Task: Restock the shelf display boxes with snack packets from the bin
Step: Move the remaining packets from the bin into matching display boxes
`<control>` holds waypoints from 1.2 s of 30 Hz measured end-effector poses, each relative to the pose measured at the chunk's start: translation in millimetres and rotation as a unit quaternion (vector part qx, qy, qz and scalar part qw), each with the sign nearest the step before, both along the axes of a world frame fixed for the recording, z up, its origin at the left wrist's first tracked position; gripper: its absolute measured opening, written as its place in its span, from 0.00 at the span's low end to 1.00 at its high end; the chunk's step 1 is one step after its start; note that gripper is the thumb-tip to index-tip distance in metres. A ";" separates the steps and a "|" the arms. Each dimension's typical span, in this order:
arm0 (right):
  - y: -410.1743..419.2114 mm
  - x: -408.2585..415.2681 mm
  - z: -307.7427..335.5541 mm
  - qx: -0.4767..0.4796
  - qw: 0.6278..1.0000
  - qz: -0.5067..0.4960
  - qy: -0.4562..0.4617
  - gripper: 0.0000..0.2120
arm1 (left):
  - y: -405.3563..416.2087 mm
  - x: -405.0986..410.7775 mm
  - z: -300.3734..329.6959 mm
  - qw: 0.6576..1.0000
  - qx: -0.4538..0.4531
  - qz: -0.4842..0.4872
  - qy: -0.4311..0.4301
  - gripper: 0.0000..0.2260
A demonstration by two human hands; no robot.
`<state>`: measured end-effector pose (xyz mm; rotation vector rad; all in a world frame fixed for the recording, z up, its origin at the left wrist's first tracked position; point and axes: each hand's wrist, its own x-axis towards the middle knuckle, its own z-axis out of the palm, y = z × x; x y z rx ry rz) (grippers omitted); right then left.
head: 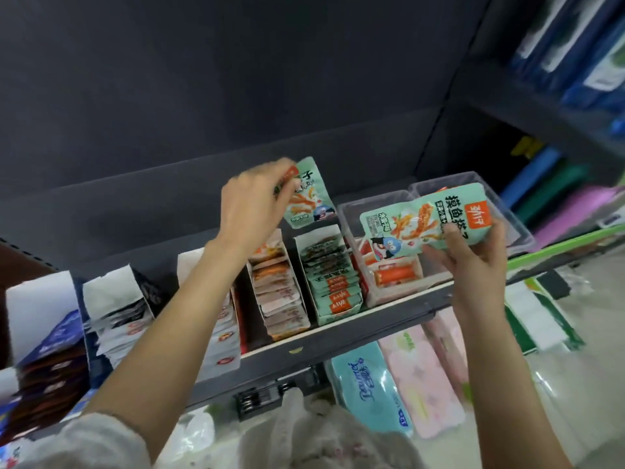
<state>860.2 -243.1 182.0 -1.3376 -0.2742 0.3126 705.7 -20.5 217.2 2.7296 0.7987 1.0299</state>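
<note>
My left hand point(253, 206) pinches a mint-green snack packet point(309, 196) by its top edge, holding it above the back of the green display box point(333, 275), which is packed with matching packets. My right hand point(473, 257) grips a small stack of the same green packets point(426, 216) in front of the clear plastic bins. An orange-and-pink packet box point(279, 289) stands just left of the green box.
Clear bins point(382, 265) holding red sausage sticks sit to the right on the dark shelf point(372, 330). White display boxes point(115, 309) fill the shelf's left side. Tissue packs point(372, 387) lie on the shelf below. Coloured folders point(554, 184) stand at the right.
</note>
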 end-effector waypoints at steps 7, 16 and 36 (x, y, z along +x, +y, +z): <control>20.3 16.2 -2.9 -0.001 1.000 -0.004 0.009 0.08 | -11.6 14.6 -44.5 0.985 -0.047 -0.073 0.148 0.05; 88.9 12.1 -2.4 -0.085 0.951 0.228 -0.190 0.08 | -33.1 13.7 -83.2 0.946 -0.129 -0.065 0.290 0.21; 102.1 -6.6 -30.0 -0.312 0.777 0.258 -0.482 0.23 | -53.5 -23.7 -74.3 0.981 -0.171 -0.003 0.092 0.17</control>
